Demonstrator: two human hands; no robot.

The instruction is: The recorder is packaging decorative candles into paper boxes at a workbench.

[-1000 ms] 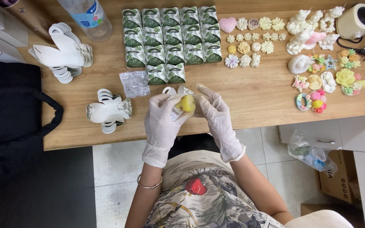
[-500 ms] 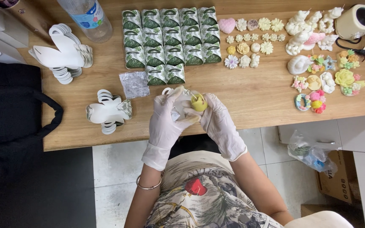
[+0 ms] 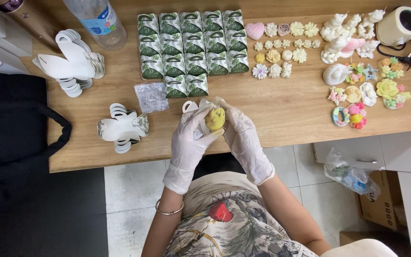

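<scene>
From the head camera, my gloved left hand (image 3: 190, 143) and gloved right hand (image 3: 243, 135) meet just above the near edge of the wooden desk (image 3: 286, 107). Between them I hold a small yellow moulded piece (image 3: 215, 118), my grip clamped on it from both sides, fingertips of both hands touching it. A flat white cut-out box blank (image 3: 196, 107) sits partly under my left fingers. Just beyond lies a crinkled clear plastic wrapper (image 3: 151, 96), and past that rows of folded green-and-white boxes (image 3: 191, 45). To my left lies a pile of box blanks (image 3: 122, 126); to my right, pastel moulded flowers (image 3: 281, 50) are spread out.
</scene>
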